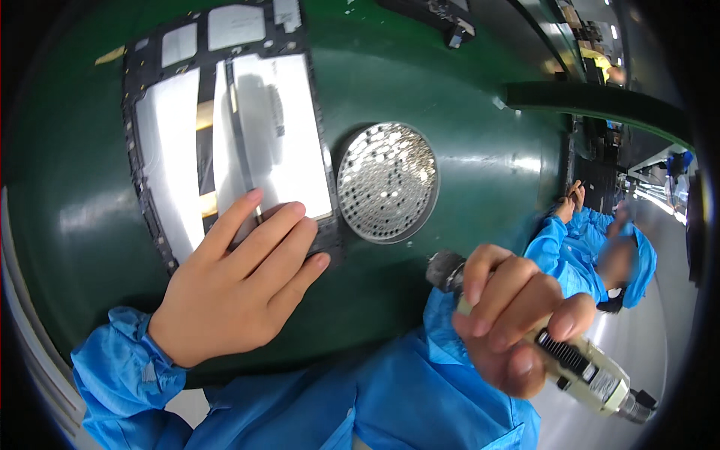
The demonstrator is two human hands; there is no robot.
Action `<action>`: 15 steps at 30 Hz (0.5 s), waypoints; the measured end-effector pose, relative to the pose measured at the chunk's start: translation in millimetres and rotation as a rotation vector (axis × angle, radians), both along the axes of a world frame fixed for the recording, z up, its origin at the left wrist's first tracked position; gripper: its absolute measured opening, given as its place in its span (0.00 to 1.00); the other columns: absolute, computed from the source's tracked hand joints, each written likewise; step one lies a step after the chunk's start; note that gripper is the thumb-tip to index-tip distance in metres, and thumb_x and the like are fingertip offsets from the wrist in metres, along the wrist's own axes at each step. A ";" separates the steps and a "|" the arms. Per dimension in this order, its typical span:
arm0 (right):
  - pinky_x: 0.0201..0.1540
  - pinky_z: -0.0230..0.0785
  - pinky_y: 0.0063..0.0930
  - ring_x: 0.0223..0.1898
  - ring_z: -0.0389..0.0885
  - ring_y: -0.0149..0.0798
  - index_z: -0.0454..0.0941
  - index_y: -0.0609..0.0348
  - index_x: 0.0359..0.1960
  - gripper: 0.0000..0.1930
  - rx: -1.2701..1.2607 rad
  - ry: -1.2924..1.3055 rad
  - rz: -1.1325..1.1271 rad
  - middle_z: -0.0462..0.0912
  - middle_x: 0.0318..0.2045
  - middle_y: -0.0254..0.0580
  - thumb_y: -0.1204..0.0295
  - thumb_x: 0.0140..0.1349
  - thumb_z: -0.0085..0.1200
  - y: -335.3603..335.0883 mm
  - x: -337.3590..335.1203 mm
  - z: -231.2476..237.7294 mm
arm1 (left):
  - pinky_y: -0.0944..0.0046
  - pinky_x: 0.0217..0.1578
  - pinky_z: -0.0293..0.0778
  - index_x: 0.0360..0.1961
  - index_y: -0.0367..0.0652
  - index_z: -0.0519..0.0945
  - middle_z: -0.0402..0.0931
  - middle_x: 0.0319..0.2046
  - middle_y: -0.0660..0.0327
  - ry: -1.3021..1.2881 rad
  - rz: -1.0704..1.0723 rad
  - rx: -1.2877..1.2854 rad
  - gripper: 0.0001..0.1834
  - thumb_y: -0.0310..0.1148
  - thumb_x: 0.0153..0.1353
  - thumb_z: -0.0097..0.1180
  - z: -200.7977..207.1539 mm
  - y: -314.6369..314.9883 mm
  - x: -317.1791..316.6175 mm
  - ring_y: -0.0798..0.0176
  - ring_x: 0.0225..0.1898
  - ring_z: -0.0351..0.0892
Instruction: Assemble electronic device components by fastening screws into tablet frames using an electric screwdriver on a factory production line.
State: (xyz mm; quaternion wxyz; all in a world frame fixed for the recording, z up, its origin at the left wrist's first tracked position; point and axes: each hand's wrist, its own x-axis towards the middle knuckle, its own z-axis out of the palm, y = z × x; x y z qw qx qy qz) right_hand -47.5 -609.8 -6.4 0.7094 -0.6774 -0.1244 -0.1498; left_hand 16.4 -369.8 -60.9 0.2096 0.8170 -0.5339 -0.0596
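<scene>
My left hand (240,292) lies flat, fingers spread, on the lower part of a black device frame (169,127) with large silver panels. A dark strip and gold-coloured strips show between and across those panels. My right hand (514,315) is wrapped round a beige electric screwdriver (600,375), held in the air to the right of the frame. Its metal nose points up and left, and the cable end points down and right. The tip of its bit cannot be made out. Between the frame and the screwdriver sits a round metal dish (386,184) dotted with holes and shiny small pieces, apparently screws.
Everything lies on a green mat (480,172). A black object (442,21) is at the far edge, and a dark green curved bar (592,97) crosses the upper right. A co-worker in a blue smock (559,251) works with both hands further right.
</scene>
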 end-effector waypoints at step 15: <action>0.28 0.66 0.33 0.22 0.74 0.33 0.66 0.50 0.47 0.14 -0.019 0.047 0.086 0.73 0.21 0.32 0.72 0.61 0.53 41.6 8.5 -24.1 | 0.45 0.63 0.63 0.41 0.43 0.86 0.76 0.51 0.48 0.027 0.071 -0.148 0.12 0.30 0.54 0.61 -11.3 1.7 -1.6 0.48 0.58 0.73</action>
